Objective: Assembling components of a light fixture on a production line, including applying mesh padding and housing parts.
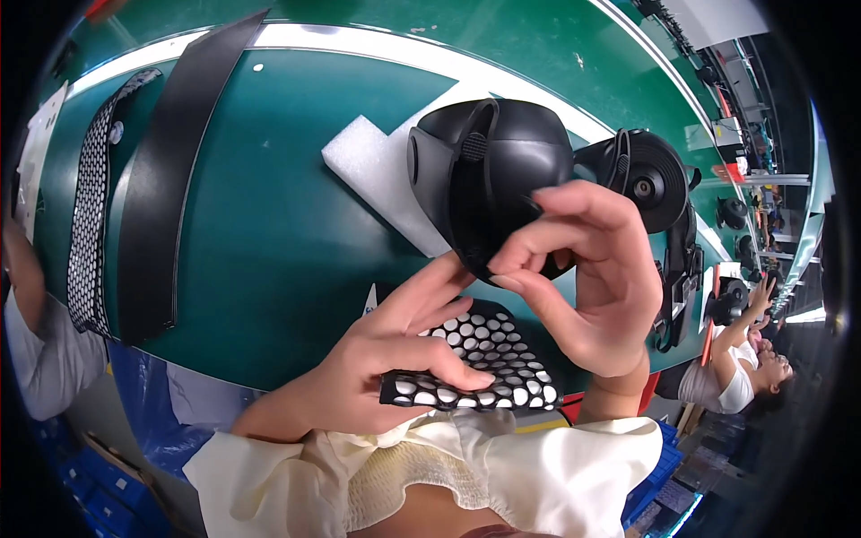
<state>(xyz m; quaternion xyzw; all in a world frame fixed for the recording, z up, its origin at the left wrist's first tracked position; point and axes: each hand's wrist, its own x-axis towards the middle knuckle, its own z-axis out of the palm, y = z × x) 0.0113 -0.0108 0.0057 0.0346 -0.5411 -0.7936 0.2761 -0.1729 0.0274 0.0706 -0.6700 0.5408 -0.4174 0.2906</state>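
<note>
At the near edge of a green bench (287, 233), seen from above through a round fisheye view, a person in a cream blouse (448, 448) works with both bare hands. The left hand (386, 350) is clamped on a black sheet of white round dots (507, 345), its thumb lying across the dotted face; its other fingers stretch toward the lower edge of a black helmet-like shell (527, 143) with a grey side panel. The right hand (614, 287) curls in front of that shell, thumb and index fingertips close together; whether anything is pinched between them, I cannot tell.

Partly covered by the shell, a white foam piece (372, 166) lies on the bench. Just to the right is a black part with a round ridged disc (659, 184), and nearer the person, dark straps (682, 278). Toward the left end lie a wide black band (170, 179) and, beside it, a long strip of white dots (90, 206).

At the far left, a co-worker's pale sleeve (54, 359) shows. On the right, another person in a white top (737, 386) raises an arm.
</note>
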